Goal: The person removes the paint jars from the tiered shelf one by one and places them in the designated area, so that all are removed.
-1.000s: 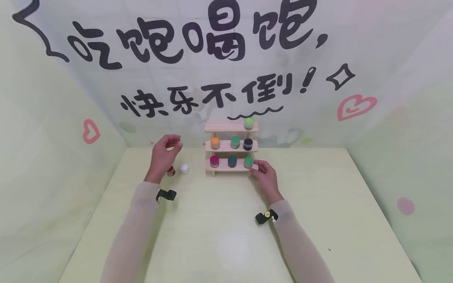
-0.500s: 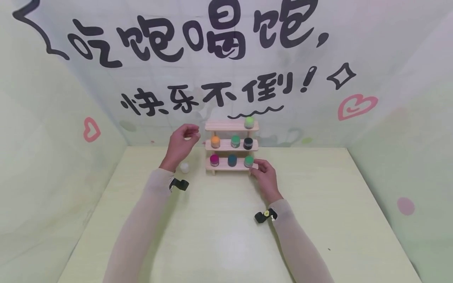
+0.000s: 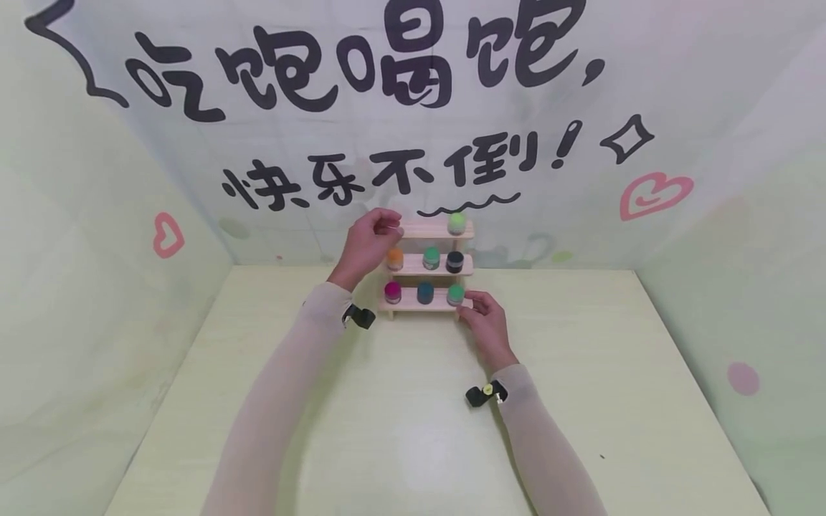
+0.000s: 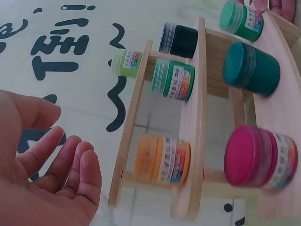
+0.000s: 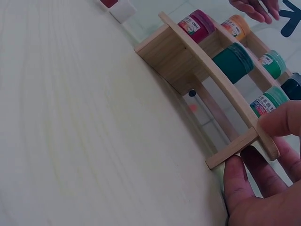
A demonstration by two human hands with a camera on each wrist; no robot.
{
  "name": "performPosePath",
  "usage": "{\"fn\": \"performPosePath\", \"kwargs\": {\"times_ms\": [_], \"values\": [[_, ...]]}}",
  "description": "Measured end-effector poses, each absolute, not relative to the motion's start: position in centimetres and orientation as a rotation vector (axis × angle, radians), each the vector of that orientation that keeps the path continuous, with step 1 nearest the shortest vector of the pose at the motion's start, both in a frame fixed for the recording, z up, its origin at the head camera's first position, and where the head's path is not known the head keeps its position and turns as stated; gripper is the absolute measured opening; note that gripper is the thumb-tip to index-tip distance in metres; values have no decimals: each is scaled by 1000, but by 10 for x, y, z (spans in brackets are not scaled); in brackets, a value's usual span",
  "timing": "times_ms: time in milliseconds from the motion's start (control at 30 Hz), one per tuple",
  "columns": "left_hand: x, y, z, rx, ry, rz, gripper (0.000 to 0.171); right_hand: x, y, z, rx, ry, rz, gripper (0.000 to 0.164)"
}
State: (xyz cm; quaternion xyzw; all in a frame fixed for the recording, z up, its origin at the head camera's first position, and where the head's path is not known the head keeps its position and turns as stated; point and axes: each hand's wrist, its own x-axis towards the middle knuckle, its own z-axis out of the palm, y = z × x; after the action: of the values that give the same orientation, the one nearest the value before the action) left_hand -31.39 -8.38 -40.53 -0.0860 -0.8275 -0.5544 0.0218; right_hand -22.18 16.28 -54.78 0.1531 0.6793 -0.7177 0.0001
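Note:
A three-tier wooden rack [image 3: 409,309] stands against the back wall, bearing small paint jars. My left hand [image 3: 368,247] is beside the left end of the top shelf; in the left wrist view its fingers are loosely bent, with nothing visible in them. An orange jar [image 4: 162,159] on the middle shelf is closest to it. My right hand [image 5: 268,176] grips the bottom shelf's right end, thumb above and fingers below. Right by that thumb sits a green jar [image 3: 455,294]. Magenta [image 3: 393,292] and teal [image 3: 425,292] jars share that shelf.
Another green jar [image 3: 431,258] and a black jar [image 3: 454,261] stand on the middle shelf, a light green jar [image 3: 457,223] at the top right. Left of the rack, a white jar [image 5: 123,10] and a red jar [image 5: 109,3] are on the table [image 3: 413,430].
My left hand has moved right and up, from above the red and white jars to the rack's top shelf. My right hand keeps its grip on the bottom shelf's end.

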Motion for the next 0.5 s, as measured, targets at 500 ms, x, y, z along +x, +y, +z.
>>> {"fn": "performPosePath", "kwargs": {"times_ms": [500], "values": [[-333, -22, -402, -376, -2596, -1719, 35, -221, 162, -549, 488, 2140, -2261, 39]]}}
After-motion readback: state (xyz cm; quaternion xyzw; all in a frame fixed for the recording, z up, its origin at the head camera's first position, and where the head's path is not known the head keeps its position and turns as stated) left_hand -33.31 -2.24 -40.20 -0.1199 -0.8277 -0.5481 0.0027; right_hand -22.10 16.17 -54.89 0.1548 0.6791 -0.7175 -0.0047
